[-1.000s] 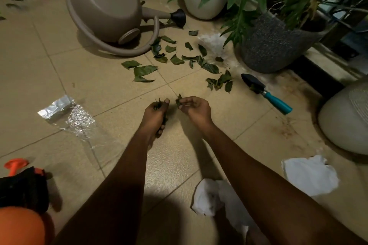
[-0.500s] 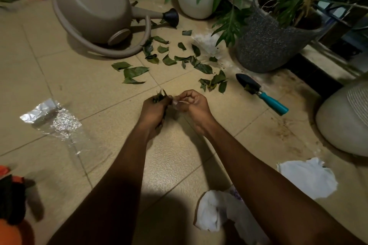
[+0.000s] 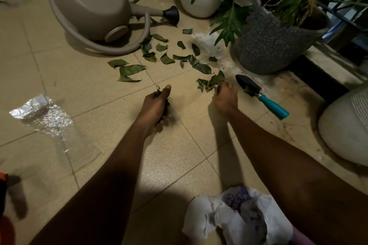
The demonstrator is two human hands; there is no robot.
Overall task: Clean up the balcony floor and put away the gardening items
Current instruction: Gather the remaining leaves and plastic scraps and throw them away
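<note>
Head view: the only print is purple lettering on the crumpled white bag (image 3: 209, 217) at the near edge, too creased to read. The left hand (image 3: 154, 105) is clenched round a bunch of leaves (image 3: 157, 92), while the right hand (image 3: 225, 99) is blurred at a clump of leaves (image 3: 212, 82) just left of the trowel (image 3: 260, 95), its grip impossible to tell. More scattered leaves (image 3: 131, 69) lie farther out by the tipped watering can (image 3: 89, 4); the speckled pot (image 3: 268, 45) hems the right, and bare floor tiles (image 3: 89, 89) separate the leaves from the clear wrapper (image 3: 41, 115) at left.
</note>
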